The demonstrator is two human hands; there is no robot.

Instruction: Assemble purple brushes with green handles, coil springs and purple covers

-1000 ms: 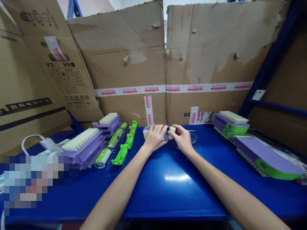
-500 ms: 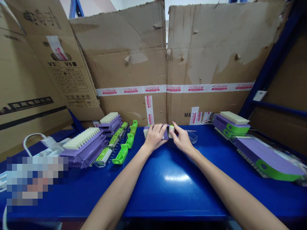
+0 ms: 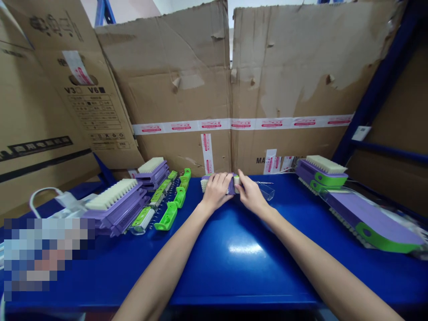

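My left hand [image 3: 216, 189] is wrapped over a purple brush head [image 3: 230, 187], whose pale bristles show at its left end. Between the fingers of my right hand [image 3: 250, 191] is a small white and green piece [image 3: 237, 182], set against the brush head's right end. Just right of my right hand lies a clear plastic cover [image 3: 267, 191], with a thin metal rod [image 3: 265, 183] behind it. My fingers hide much of the brush head.
Purple brush heads [image 3: 113, 203], white and green pieces [image 3: 143, 217], springs and green caps [image 3: 167, 216] line the left side. Purple and green brushes [image 3: 371, 216] lie at the right. Cardboard [image 3: 180, 98] stands behind the blue table [image 3: 247, 276].
My right hand has shifted slightly left, bringing the white and green piece closer against the brush head. My left hand keeps its hold.
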